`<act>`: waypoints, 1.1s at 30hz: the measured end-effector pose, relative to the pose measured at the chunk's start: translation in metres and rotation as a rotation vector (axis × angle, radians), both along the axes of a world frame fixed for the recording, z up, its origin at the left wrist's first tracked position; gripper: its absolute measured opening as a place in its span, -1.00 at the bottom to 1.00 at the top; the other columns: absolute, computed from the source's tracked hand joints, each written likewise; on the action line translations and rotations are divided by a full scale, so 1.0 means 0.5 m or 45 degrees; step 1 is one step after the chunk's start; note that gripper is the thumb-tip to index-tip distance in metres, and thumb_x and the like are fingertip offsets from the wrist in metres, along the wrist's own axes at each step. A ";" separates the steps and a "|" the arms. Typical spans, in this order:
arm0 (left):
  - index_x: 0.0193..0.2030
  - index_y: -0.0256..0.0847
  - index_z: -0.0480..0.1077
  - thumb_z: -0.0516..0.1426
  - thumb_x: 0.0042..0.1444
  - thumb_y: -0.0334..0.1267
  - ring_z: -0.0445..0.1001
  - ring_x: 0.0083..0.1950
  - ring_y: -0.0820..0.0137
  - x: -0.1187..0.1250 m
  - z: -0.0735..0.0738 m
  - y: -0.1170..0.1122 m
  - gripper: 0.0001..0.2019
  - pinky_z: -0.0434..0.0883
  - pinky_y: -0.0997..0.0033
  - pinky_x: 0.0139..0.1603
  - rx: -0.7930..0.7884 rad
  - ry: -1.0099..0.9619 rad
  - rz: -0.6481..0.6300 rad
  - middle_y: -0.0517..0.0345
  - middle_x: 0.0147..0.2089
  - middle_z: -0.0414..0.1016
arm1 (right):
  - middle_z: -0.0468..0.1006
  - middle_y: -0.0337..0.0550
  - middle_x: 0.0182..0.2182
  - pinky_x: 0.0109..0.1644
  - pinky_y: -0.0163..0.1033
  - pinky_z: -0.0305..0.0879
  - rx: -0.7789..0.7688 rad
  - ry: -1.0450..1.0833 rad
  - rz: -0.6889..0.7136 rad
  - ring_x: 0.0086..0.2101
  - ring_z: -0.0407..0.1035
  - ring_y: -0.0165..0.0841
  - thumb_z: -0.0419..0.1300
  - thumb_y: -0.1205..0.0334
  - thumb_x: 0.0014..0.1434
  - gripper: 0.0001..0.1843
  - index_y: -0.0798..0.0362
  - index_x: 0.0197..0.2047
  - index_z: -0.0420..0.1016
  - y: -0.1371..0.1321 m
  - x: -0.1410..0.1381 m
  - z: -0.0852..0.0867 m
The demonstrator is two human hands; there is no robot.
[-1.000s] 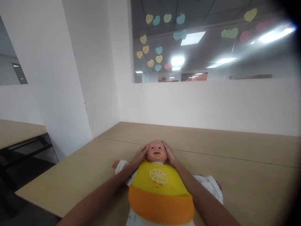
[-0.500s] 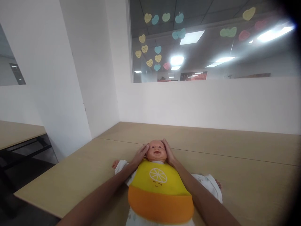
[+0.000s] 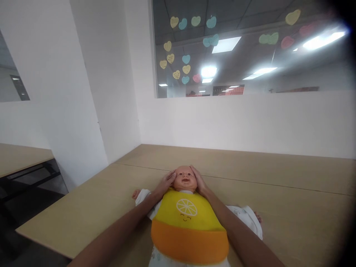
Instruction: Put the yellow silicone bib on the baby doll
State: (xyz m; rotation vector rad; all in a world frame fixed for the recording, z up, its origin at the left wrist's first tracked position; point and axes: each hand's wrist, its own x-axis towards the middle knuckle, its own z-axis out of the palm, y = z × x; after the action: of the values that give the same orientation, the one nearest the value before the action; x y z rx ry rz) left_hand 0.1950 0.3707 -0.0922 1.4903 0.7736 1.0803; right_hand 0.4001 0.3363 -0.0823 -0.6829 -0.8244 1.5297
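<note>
Two open palms, left hand [image 3: 166, 182], right hand [image 3: 198, 181], cupping smiling baby doll [image 3: 183, 178], yellow-orange lemon bib [image 3: 187, 222], lying face-up

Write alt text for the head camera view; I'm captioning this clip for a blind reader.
A person's left hand and right hand cup the sides of a baby doll's head; the doll lies face up on a light wooden table, wearing a yellow and orange bib with a smiling lemon slice. Behind is a white wall and a window dotted with paper hearts.
</note>
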 end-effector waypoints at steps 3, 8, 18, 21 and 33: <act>0.24 -0.14 0.52 0.33 0.07 0.26 0.33 0.45 -0.05 -0.001 -0.001 -0.002 -0.30 0.23 -0.04 0.50 -0.061 -0.051 -0.031 -0.09 0.33 0.51 | 0.62 0.13 0.03 0.33 0.02 0.39 -0.126 0.036 0.002 0.04 0.55 -0.15 0.14 -0.16 0.35 -0.40 0.24 0.09 0.57 -0.005 -0.005 0.013; 0.24 -0.12 0.52 0.30 0.13 0.24 0.40 0.39 -0.01 -0.001 0.010 -0.010 -0.35 0.34 -0.01 0.42 0.024 -0.064 -0.080 -0.07 0.34 0.50 | 0.57 0.21 0.10 0.35 0.06 0.36 -0.201 0.024 0.008 0.01 0.57 -0.14 -0.03 -0.22 0.44 -0.29 0.30 0.15 0.52 -0.019 -0.008 0.030; 0.27 -0.15 0.48 0.43 -0.05 0.20 0.32 0.46 -0.04 0.005 0.028 -0.031 -0.22 0.26 -0.03 0.49 -0.033 -0.156 -0.026 -0.14 0.40 0.43 | 0.56 0.28 0.09 0.39 0.12 0.31 -0.151 0.157 0.367 0.07 0.54 -0.08 -0.23 -0.52 0.34 0.06 0.34 0.21 0.50 -0.044 -0.004 0.046; 0.26 -0.17 0.49 0.48 -0.16 0.17 0.28 0.48 -0.08 0.009 0.035 -0.034 -0.15 0.23 -0.05 0.52 -0.022 -0.202 -0.078 -0.18 0.41 0.40 | 0.54 0.25 0.13 0.42 0.05 0.28 -0.213 0.084 0.240 0.12 0.52 -0.15 -0.09 -0.35 0.42 -0.12 0.32 0.33 0.39 -0.041 -0.003 0.042; 0.28 -0.12 0.49 0.36 0.07 0.18 0.33 0.46 -0.01 0.003 0.024 -0.024 -0.30 0.23 -0.05 0.51 -0.016 -0.094 -0.062 -0.10 0.36 0.47 | 0.55 0.23 0.12 0.40 0.04 0.31 -0.205 0.106 0.228 0.07 0.55 -0.13 -0.04 -0.29 0.41 -0.18 0.33 0.25 0.46 -0.041 -0.010 0.050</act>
State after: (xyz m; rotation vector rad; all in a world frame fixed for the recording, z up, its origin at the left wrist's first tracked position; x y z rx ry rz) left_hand 0.1964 0.3588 -0.0800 1.4434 0.6882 1.0859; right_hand 0.3952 0.3160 -0.0573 -0.6712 -0.7200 1.7894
